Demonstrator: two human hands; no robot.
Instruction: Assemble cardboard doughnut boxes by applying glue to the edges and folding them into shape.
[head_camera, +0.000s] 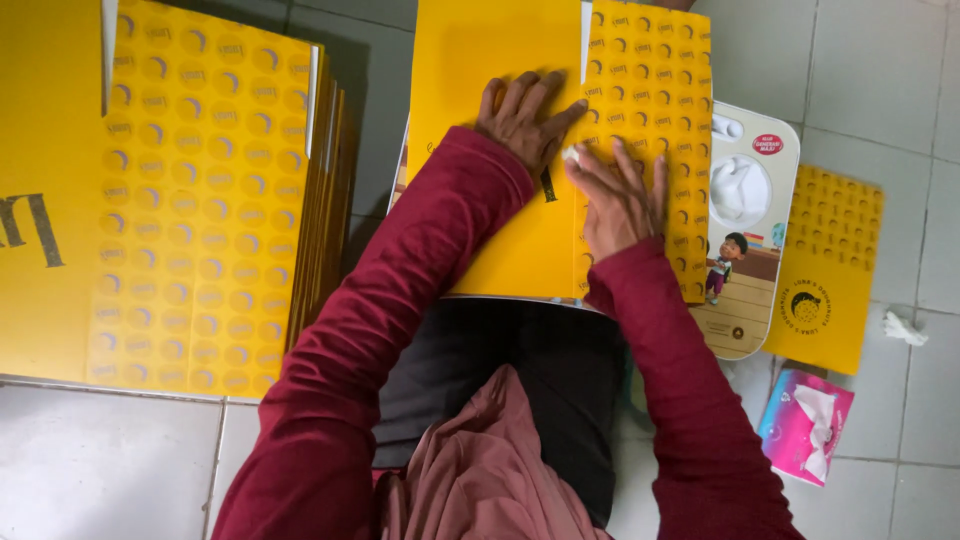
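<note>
My left hand (522, 118) lies flat on the plain yellow panel of a flattened cardboard box (500, 60), fingers spread. My right hand (620, 198) presses palm-down on the dotted yellow flap (655, 70) of the same box, just right of the fold. A small white scrap shows between the two hands near the fold. Both arms wear dark red sleeves. The box rests on my lap and on a rounded printed card sheet (750, 220) with a cartoon figure.
A thick stack of flat yellow dotted boxes (200, 200) lies on the left. A smaller yellow die-cut card (830, 270) sits on the right, with a pink tissue pack (805, 425) and a crumpled white tissue (905, 328) on the grey tiled floor.
</note>
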